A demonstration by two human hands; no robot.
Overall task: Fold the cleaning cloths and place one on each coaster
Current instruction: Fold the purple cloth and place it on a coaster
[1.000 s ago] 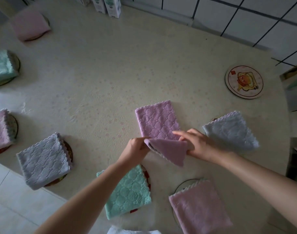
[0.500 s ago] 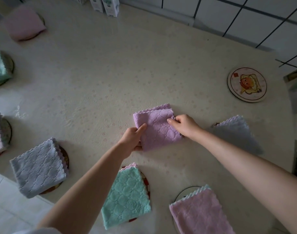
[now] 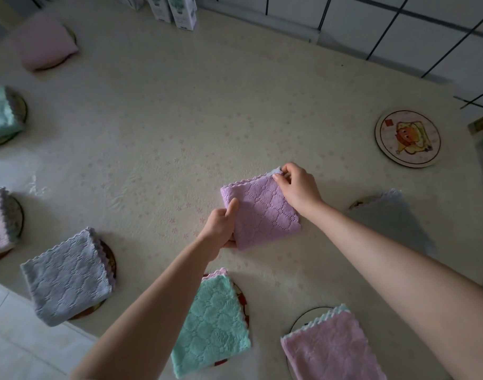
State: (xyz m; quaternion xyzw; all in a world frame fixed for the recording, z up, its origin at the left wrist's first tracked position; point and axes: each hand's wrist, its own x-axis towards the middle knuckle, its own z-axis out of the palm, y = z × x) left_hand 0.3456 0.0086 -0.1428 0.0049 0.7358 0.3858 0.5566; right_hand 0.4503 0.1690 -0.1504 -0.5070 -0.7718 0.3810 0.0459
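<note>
We have the folded purple cloth (image 3: 262, 215) mid-frame on the table (image 3: 180, 119), left hand (image 3: 221, 227) with its grip clamped on the lower-left edge, right hand (image 3: 299, 187) pinching the upper corner (a pale layer peeks out). If we carry it to the bare coaster (image 3: 407, 138) at right, loose layers could unfold.

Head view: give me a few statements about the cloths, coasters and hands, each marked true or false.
1. The left hand and right hand both hold the purple cloth. True.
2. The illustrated coaster at the far right carries a cloth. False: it is bare.
3. The mint cloth by the left forearm lies on a coaster. True.
4. The purple cloth sits on a coaster. False: it is at the table surface, and no coaster shows under it.
</note>
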